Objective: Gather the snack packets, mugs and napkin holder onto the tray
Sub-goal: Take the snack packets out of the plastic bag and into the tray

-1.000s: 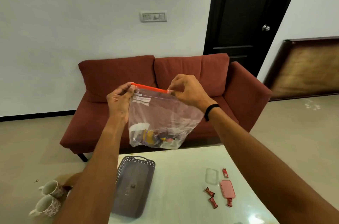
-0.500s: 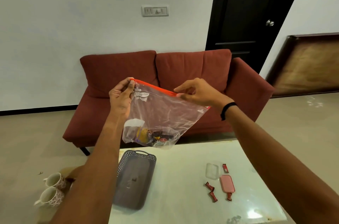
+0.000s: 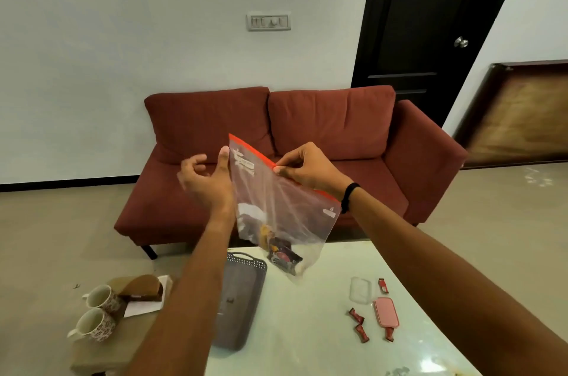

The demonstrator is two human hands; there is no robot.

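Note:
My right hand (image 3: 307, 169) pinches the orange zip edge of a clear plastic bag (image 3: 276, 200) that hangs tilted above the table, with snack packets (image 3: 281, 255) bunched in its lower corner. My left hand (image 3: 206, 178) is beside the bag's left edge, fingers loosely curled, thumb near the plastic, holding nothing. Below, a dark grey tray (image 3: 242, 289) lies on the pale table (image 3: 307, 329). Several small red snack packets (image 3: 358, 325) lie on the table at the right. Two patterned mugs (image 3: 98, 314) and a brown napkin holder (image 3: 143, 288) sit on a low stool at the left.
A pink case (image 3: 386, 312) and a clear lid (image 3: 360, 289) lie among the red packets. A red sofa (image 3: 307, 129) stands behind the table. A dark door (image 3: 430, 22) is at the back right.
My left hand has let go of the bag's zip corner and drawn back to the left. The bag has swung to hang tilted from my right hand, lower over the table.

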